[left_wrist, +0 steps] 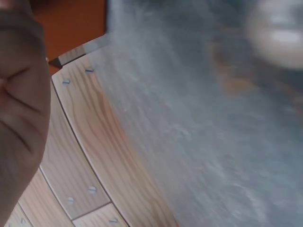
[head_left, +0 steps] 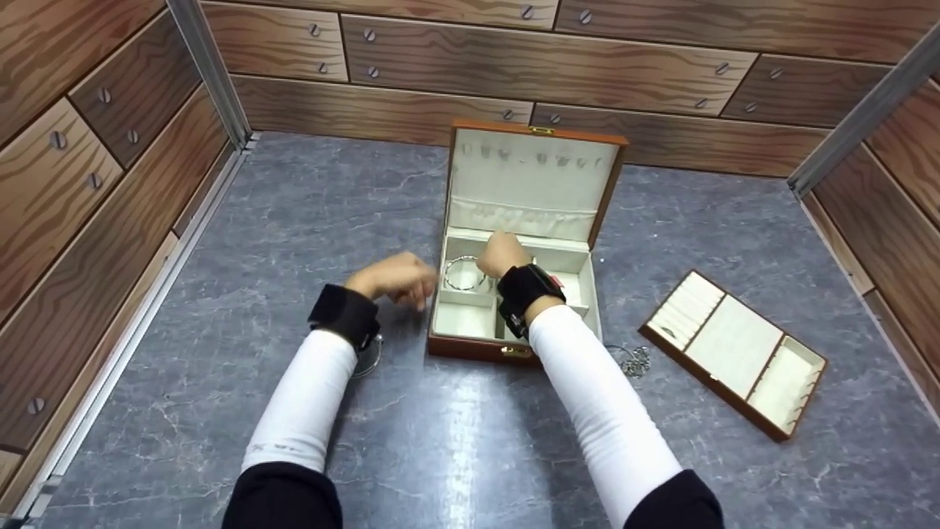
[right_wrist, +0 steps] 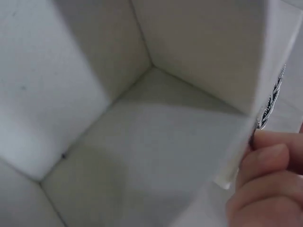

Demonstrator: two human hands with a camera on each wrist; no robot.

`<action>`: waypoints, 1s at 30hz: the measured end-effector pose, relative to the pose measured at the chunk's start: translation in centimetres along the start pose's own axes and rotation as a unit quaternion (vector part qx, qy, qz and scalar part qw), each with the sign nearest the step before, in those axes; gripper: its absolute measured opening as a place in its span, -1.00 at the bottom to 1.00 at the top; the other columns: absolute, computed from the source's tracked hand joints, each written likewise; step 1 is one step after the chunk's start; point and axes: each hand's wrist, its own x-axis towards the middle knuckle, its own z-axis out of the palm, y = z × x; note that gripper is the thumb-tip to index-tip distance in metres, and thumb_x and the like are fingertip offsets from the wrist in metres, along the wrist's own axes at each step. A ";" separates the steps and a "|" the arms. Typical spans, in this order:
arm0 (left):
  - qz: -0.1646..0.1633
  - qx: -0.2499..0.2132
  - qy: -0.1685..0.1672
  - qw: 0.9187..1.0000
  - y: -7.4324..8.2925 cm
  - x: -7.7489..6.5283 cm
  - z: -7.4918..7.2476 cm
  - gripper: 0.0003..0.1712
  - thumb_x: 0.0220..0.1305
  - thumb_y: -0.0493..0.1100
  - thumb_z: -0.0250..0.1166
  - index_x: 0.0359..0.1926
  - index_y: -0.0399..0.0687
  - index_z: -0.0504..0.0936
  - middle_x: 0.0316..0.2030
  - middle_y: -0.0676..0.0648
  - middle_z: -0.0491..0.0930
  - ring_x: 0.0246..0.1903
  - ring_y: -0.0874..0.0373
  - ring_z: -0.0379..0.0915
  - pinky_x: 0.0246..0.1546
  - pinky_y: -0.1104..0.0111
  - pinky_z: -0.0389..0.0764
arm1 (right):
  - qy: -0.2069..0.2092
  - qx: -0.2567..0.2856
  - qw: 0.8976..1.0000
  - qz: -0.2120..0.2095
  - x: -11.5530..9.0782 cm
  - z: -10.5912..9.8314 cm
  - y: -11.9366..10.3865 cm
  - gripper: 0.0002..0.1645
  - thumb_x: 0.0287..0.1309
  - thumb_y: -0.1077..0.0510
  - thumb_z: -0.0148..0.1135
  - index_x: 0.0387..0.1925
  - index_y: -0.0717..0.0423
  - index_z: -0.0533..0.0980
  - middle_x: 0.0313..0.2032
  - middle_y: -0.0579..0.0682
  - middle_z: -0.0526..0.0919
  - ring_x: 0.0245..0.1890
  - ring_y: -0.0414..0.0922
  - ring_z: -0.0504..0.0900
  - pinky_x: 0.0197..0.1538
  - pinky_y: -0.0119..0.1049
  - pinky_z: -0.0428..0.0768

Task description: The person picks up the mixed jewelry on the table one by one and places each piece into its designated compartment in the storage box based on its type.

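An open jewelry box [head_left: 470, 347] with a brown outside and pale lining stands in the middle of the head view, its lid raised. My right hand [head_left: 503, 253] reaches into its back left part. There it pinches a silver bracelet [head_left: 446, 273], which lies in the back left compartment. In the right wrist view the curled fingers [right_wrist: 265, 158] meet the braided bracelet [right_wrist: 272, 101] beside a pale divider. Just outside the box's left wall hangs my left hand [head_left: 400, 278], loosely curled, with nothing visible in it. The left wrist view is blurred.
A brown tray [head_left: 742, 345] with pale compartments lies on the floor at the right. Silver chain jewelry [head_left: 635, 361] lies between it and the box. Beside my left wrist is a thin ring-shaped item [head_left: 378, 360], partly hidden. Wood-patterned walls [head_left: 470, 62] enclose the grey surface.
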 end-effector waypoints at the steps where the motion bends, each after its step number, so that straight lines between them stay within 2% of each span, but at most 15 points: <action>1: 0.005 0.011 -0.012 1.000 -0.2 -0.1 0.2 -0.63 0.24 0.04 0.03 -0.50 -0.13 0.54 -0.74 0.09 0.54 -0.82 0.32 0.23 -0.76 0.51 0.22 | 0.002 -0.006 1.000 0.003 -0.1 0.0 -0.1 -0.87 -0.07 0.27 -0.02 -0.62 0.15 0.43 -0.34 0.14 0.62 -0.45 -0.07 0.46 -0.41 -0.26 0.49; 4: 0.015 0.044 -0.019 0.999 -0.4 -0.1 0.8 -0.72 0.17 -0.04 0.12 -0.59 -0.06 0.48 -0.77 0.13 0.53 -0.82 0.33 0.24 -0.76 0.51 0.25 | 0.009 -0.030 0.999 0.013 -0.2 0.3 -0.2 -0.77 -0.03 0.22 -0.01 -0.42 0.21 0.55 -0.12 0.18 0.65 -0.25 -0.01 0.60 -0.21 -0.11 0.60; 7: 0.008 0.054 -0.012 0.998 -0.4 -0.2 1.0 -0.71 0.15 -0.04 0.15 -0.65 -0.01 0.43 -0.79 0.13 0.52 -0.82 0.32 0.27 -0.76 0.49 0.28 | 0.020 -0.061 0.998 0.019 -0.1 0.8 -0.2 -0.73 -0.02 0.18 0.02 -0.34 0.19 0.59 -0.14 0.15 0.67 -0.18 0.02 0.65 -0.18 -0.05 0.62; 11: 0.002 0.050 -0.013 0.999 -0.4 -0.3 1.0 -0.71 0.16 -0.04 0.14 -0.65 -0.01 0.43 -0.77 0.11 0.52 -0.82 0.30 0.26 -0.77 0.48 0.28 | 0.041 -0.107 0.993 0.014 0.0 1.6 -0.3 -0.75 0.00 0.17 0.04 -0.36 0.15 0.61 -0.22 0.14 0.70 -0.21 0.04 0.67 -0.24 -0.05 0.63; 19: 0.025 0.039 -0.012 0.999 -0.6 -0.5 1.2 -0.66 0.19 -0.07 0.13 -0.69 -0.01 0.41 -0.77 0.11 0.52 -0.86 0.30 0.19 -0.79 0.48 0.24 | 0.064 -0.176 0.982 -0.005 -0.1 2.5 -0.8 -0.73 0.12 0.21 -0.02 -0.33 0.14 0.63 -0.23 0.12 0.71 -0.21 0.06 0.68 -0.24 -0.04 0.63; 24: 0.032 0.052 -0.010 0.998 -0.6 -0.8 1.3 -0.63 0.25 -0.04 0.13 -0.68 -0.03 0.43 -0.79 0.12 0.50 -0.86 0.32 0.17 -0.78 0.49 0.23 | 0.075 -0.199 0.977 -0.019 0.1 3.2 -0.9 -0.72 0.16 0.21 -0.03 -0.32 0.15 0.63 -0.24 0.13 0.71 -0.24 0.07 0.69 -0.26 -0.04 0.64; 27: 0.034 0.061 0.002 0.998 -0.4 -1.1 1.6 -0.62 0.27 -0.05 0.12 -0.68 -0.05 0.44 -0.80 0.10 0.49 -0.86 0.32 0.19 -0.77 0.51 0.25 | 0.082 -0.204 0.975 -0.026 0.1 3.3 -0.9 -0.74 0.13 0.21 0.01 -0.33 0.15 0.63 -0.26 0.13 0.71 -0.26 0.07 0.69 -0.27 -0.04 0.64; 30: 0.039 0.088 0.033 0.995 -0.1 -1.4 2.1 -0.60 0.28 -0.05 0.12 -0.67 -0.09 0.46 -0.78 0.04 0.51 -0.83 0.29 0.26 -0.75 0.52 0.29 | 0.087 -0.203 0.975 -0.031 -0.2 3.2 -1.0 -0.78 0.09 0.22 0.05 -0.34 0.14 0.63 -0.28 0.12 0.71 -0.28 0.08 0.69 -0.29 -0.04 0.64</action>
